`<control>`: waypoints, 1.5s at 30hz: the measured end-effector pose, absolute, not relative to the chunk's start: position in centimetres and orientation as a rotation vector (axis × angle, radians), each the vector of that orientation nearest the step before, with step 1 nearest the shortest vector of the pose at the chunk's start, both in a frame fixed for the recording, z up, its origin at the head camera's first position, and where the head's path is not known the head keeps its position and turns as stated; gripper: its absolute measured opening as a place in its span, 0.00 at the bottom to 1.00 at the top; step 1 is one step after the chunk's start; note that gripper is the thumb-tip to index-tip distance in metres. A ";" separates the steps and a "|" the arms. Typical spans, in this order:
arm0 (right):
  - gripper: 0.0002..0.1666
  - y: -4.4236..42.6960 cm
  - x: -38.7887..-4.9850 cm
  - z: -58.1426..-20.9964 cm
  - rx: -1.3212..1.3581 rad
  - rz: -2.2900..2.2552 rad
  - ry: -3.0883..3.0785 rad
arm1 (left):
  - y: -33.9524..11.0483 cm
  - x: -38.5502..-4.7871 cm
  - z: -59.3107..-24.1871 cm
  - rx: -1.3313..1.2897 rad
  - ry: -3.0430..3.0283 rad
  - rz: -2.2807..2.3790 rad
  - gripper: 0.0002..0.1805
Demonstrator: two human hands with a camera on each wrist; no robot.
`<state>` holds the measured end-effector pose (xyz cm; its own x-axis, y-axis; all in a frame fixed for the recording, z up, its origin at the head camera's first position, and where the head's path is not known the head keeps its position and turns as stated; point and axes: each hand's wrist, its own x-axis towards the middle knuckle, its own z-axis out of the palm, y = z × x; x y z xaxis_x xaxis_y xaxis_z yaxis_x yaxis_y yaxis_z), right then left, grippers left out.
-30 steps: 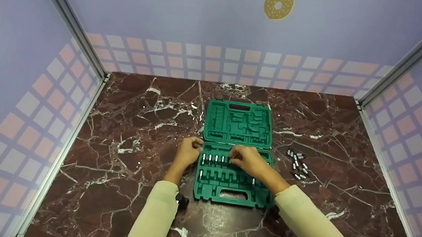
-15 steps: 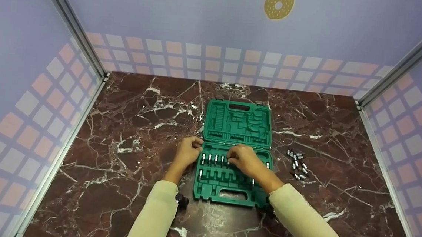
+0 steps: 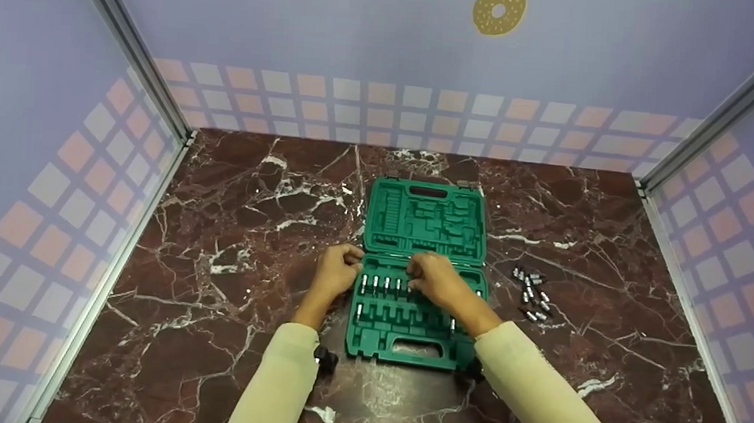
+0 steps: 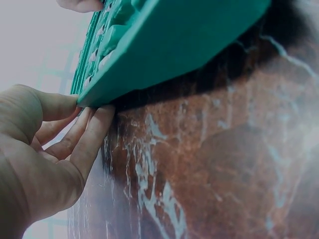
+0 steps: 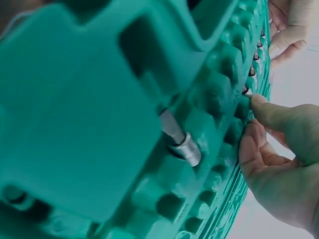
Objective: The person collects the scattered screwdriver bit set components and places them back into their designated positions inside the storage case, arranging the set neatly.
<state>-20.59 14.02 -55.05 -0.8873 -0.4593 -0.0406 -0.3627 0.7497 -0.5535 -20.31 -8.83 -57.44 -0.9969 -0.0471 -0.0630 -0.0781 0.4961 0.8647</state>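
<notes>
An open green tool case (image 3: 407, 353) lies on the marble-patterned table, its lower tray partly filled with silver-and-dark screwdriver bits (image 3: 386, 285). My left hand (image 3: 336, 270) grips the case's left edge; in the left wrist view, thumb above and fingers underneath pinch its corner. Over the tray's upper row, my right hand (image 3: 439, 283) holds a bit (image 5: 247, 92) at its slot. The right wrist view shows the thumb tip against that bit's silver end, the other fingers bent below it. Another bit (image 5: 185, 147) sits in the front row near the handle.
Right of the case lies a loose cluster of several bits (image 3: 530, 292). The lid (image 3: 427, 218) is folded back flat behind the tray. Patterned walls (image 3: 421, 49) stand at the back and on both sides.
My right hand has shifted slightly left and away from me over the upper row, its forearm swinging left and uncovering a bit at the row's right end. My left hand stays put.
</notes>
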 end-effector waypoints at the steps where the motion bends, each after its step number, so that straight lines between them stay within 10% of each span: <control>1: 0.08 13.9 -20.7 -55.0 -0.641 -0.814 2.772 | -8.8 -20.3 -57.5 -0.116 2.693 1.555 0.08; 45: 0.10 18.8 -19.0 -54.0 -0.565 -1.134 2.772 | -8.8 -20.3 -57.6 -0.118 2.671 1.564 0.09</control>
